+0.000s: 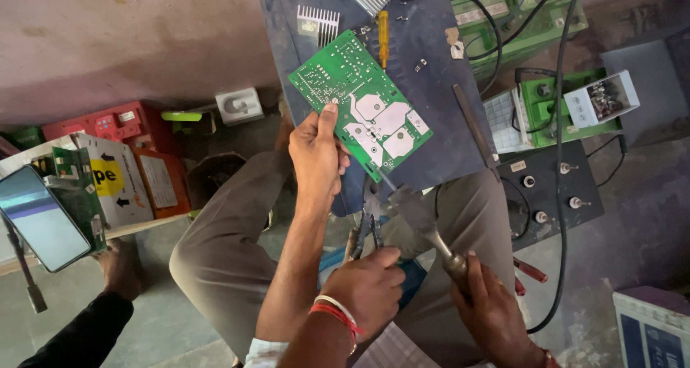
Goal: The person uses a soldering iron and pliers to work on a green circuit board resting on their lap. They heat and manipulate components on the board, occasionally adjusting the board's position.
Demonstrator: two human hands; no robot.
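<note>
The green circuit board (pixel 359 106) lies tilted on a dark blue panel (pixel 431 88) across the seated person's knees, its solder side up. A third hand (pixel 316 156), on an arm with a white cuff, steadies it with the thumb flat on its near edge. The person's right hand (pixel 492 310) has its grip closed round the handle of a soldering iron (pixel 431 238), whose tip sits at the board's lowest corner. The left hand (pixel 368 285) has its grip wrapped round the handles of the pliers (pixel 370 221), whose nose points at that same corner; I cannot tell whether the nose has hold of anything. The main risk, as I judge it, is a burn: the hot tip works just beside the helper's fingers, and a slip of either tool could drive it into them. The board is held by one thumb only, so a tug from the pliers could skid it across the panel and smear solder between pads. Too long a dwell could lift a copper pad. The loose heat sinks (pixel 316 23), yellow screwdriver (pixel 383 37) and small screws on the sloping panel could slide off. The black cable (pixel 560 159) hanging near the right arm could snag and jerk the iron.
</note>
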